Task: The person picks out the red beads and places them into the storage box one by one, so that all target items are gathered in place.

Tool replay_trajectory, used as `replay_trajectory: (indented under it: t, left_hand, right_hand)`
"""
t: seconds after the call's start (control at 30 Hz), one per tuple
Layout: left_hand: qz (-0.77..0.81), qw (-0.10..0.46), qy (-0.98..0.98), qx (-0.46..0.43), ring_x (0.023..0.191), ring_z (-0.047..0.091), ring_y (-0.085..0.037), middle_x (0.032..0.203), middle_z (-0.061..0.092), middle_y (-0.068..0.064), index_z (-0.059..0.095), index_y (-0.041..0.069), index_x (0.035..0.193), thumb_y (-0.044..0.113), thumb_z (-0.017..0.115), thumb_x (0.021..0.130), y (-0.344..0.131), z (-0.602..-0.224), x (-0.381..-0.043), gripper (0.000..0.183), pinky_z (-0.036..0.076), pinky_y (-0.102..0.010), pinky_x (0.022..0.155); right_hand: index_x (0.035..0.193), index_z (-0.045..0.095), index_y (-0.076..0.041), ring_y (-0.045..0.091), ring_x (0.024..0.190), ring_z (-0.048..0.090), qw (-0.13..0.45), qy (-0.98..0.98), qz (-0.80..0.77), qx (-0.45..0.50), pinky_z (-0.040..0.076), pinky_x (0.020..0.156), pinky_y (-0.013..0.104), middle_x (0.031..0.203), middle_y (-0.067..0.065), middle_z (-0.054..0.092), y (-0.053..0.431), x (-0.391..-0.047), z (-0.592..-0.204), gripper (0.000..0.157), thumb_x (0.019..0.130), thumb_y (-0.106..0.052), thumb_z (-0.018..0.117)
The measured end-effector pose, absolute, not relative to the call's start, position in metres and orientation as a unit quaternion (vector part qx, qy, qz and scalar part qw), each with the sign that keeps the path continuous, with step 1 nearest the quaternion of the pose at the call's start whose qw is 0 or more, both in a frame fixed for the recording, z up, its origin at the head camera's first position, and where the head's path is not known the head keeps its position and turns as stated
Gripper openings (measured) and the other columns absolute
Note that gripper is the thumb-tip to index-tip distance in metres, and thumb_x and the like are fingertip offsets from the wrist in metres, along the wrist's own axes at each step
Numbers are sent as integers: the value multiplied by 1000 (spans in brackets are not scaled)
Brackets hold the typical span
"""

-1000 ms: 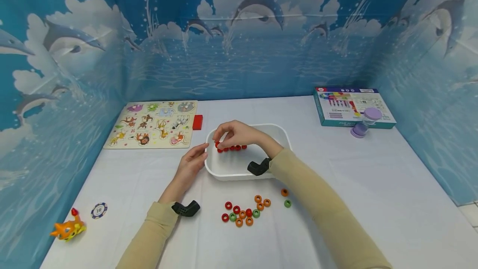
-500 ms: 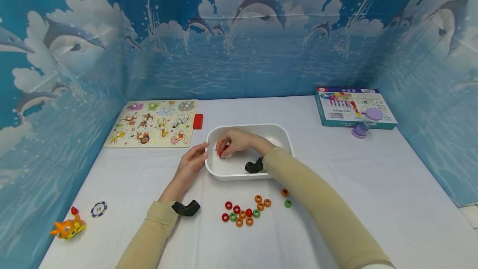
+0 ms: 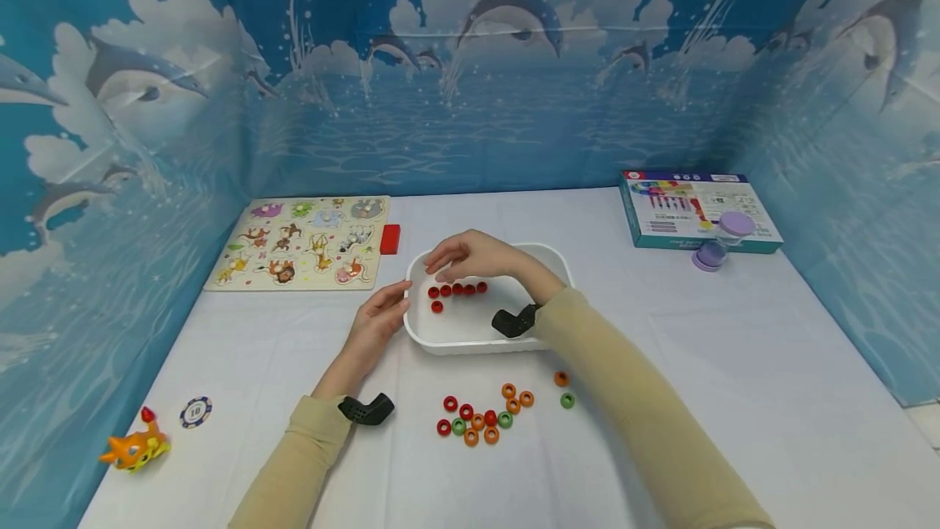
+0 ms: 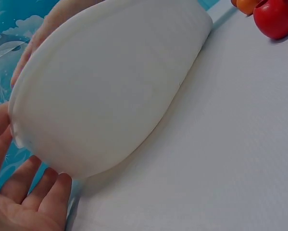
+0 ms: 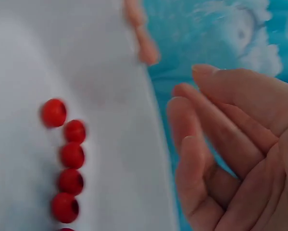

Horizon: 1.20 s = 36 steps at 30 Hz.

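Observation:
A white tray (image 3: 455,348) stands mid-table. Inside it lie several red beads (image 3: 458,289) in a row, with one single red bead (image 3: 436,307) in front of the row's left end. My right hand (image 3: 473,258) hovers over the tray's back left part; in the right wrist view its fingers (image 5: 189,163) are loosely bent and hold nothing. My left hand (image 3: 374,329) touches the tray's left end, and the left wrist view has its relaxed fingers (image 4: 55,192) against the outer wall and rim.
Loose red, orange and green beads (image 3: 477,421) lie in front of the tray. An animal puzzle board (image 3: 301,243) and a red block (image 3: 390,239) are back left. A box (image 3: 698,211) and purple-capped object (image 3: 723,239) stand back right. A toy (image 3: 135,447) and chip (image 3: 196,412) lie front left.
My right hand went down into the tray with a red bead, let go of it in front of the row, and rose back and away. The left hand has stayed at the tray's end.

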<state>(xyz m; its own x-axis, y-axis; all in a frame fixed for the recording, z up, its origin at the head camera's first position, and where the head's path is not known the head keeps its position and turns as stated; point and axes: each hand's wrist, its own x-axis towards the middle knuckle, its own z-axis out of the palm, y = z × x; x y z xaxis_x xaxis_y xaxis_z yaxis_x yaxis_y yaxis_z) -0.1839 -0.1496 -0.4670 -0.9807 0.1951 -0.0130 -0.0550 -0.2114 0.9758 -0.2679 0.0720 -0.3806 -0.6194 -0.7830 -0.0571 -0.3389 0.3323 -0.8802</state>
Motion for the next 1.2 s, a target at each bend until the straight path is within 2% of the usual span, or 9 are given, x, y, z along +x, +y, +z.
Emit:
replay_trajectory:
  t: [0.1, 0.23, 0.3, 0.43, 0.53, 0.7, 0.87, 1.0, 1.2]
  left_hand:
    - [775, 79, 625, 58, 119, 40, -22, 133, 42, -5, 49, 7, 125, 24, 63, 83, -149, -467, -183, 48, 42, -27, 90]
    - [776, 79, 623, 55, 119, 41, -20, 132, 43, -4, 50, 8, 124, 24, 64, 82, -150, -467, -183, 47, 41, -27, 90]
    - [777, 80, 622, 52, 119, 41, -19, 133, 43, -3, 50, 8, 124, 24, 64, 82, -150, -466, -184, 47, 41, -27, 91]
    - [778, 82, 621, 49, 120, 40, -20, 133, 42, -3, 50, 9, 124, 25, 64, 82, -151, -467, -184, 47, 41, -26, 91]
    - [778, 83, 621, 48, 120, 40, -20, 133, 42, -2, 51, 10, 124, 24, 64, 82, -150, -467, -184, 46, 41, -26, 91]
    - [774, 83, 626, 50, 118, 41, -20, 134, 42, -3, 51, 11, 124, 24, 63, 83, -150, -467, -183, 44, 42, -25, 89]
    - [776, 80, 624, 55, 118, 42, -21, 133, 42, -4, 51, 10, 124, 25, 63, 83, -151, -468, -184, 45, 42, -26, 89]
    - [775, 82, 624, 53, 118, 42, -21, 133, 42, -3, 50, 11, 125, 26, 64, 83, -151, -468, -184, 46, 42, -26, 90]
    - [776, 82, 624, 54, 117, 42, -21, 132, 43, -3, 50, 11, 124, 26, 64, 82, -150, -468, -183, 47, 42, -27, 90]
  right_hand:
    - [116, 56, -1, 17, 93, 60, 241, 756, -484, -368, 48, 80, 36, 109, 5, 61, 89, -250, -366, 34, 84, -13, 61]
    - [113, 56, 3, 25, 84, 61, 239, 714, -527, -395, 49, 73, 45, 107, 10, 61, 111, -214, -358, 29, 86, -5, 57]
    - [110, 56, 5, 28, 79, 60, 236, 698, -535, -414, 50, 71, 43, 103, 14, 61, 119, -191, -355, 26, 84, 1, 57]
    - [105, 61, -2, 24, 82, 59, 230, 695, -519, -442, 51, 68, 33, 100, 11, 63, 132, -160, -372, 22, 83, -4, 61]
    - [104, 62, -7, 23, 87, 59, 231, 698, -512, -443, 51, 70, 33, 99, 10, 63, 139, -144, -394, 23, 81, -8, 65]
    - [101, 63, -5, 25, 86, 57, 214, 727, -490, -431, 49, 73, 35, 96, 10, 64, 139, -118, -411, 26, 76, -9, 70]
    - [98, 65, -14, 18, 82, 55, 168, 768, -438, -437, 46, 71, 29, 95, -3, 64, 134, -111, -428, 28, 73, -21, 74]
    - [97, 65, -23, 6, 84, 54, 133, 784, -406, -450, 44, 73, 23, 94, -14, 61, 135, -115, -444, 25, 74, -29, 73]
    - [95, 66, -26, 0, 88, 52, 127, 781, -398, -465, 44, 75, 20, 92, -18, 59, 136, -117, -459, 19, 77, -30, 70]
